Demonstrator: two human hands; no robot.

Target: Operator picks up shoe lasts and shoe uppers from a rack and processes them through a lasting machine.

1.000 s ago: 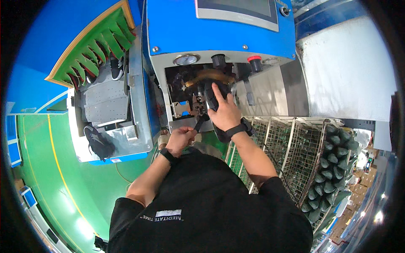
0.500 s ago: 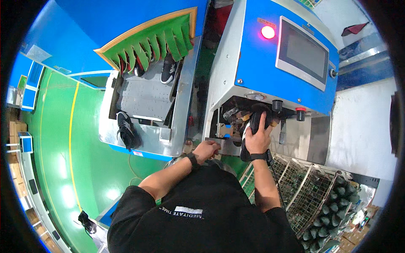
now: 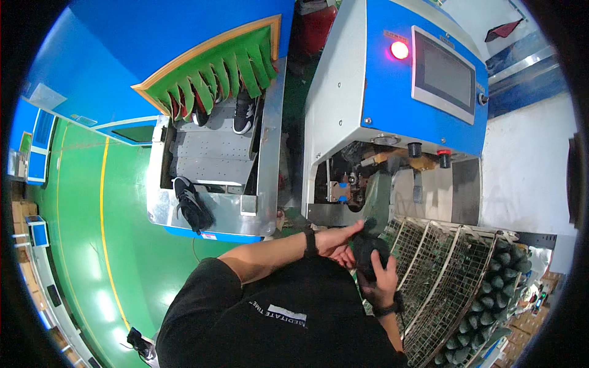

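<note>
A dark shoe point(image 3: 370, 251) is held close to my body, below the opening of the blue-and-white machine point(image 3: 380, 98). My right hand point(image 3: 383, 279) grips it from the right, fingers spread over its dark upper. On its other side my left hand point(image 3: 336, 243) has its thumb stretched up against the shoe and its fingers curled beside it; part of that contact is hidden. Just beyond the shoe, a bare grey-green shoe last point(image 3: 378, 195) stands out from under the machine. The clamp parts point(image 3: 346, 190) sit to its left.
A conveyor point(image 3: 208, 150) with green curtain strips point(image 3: 215, 80) stands at the left, a black-and-white shoe point(image 3: 191, 205) on its near edge and another shoe point(image 3: 243, 115) by the strips. Wire racks point(image 3: 438, 264) and several dark green lasts point(image 3: 485, 306) fill the right. A red light point(image 3: 399, 50) glows.
The shoe has come away from the machine, down toward my body, in my right hand, leaving the grey-green last bare. My left hand has moved right to the shoe.
</note>
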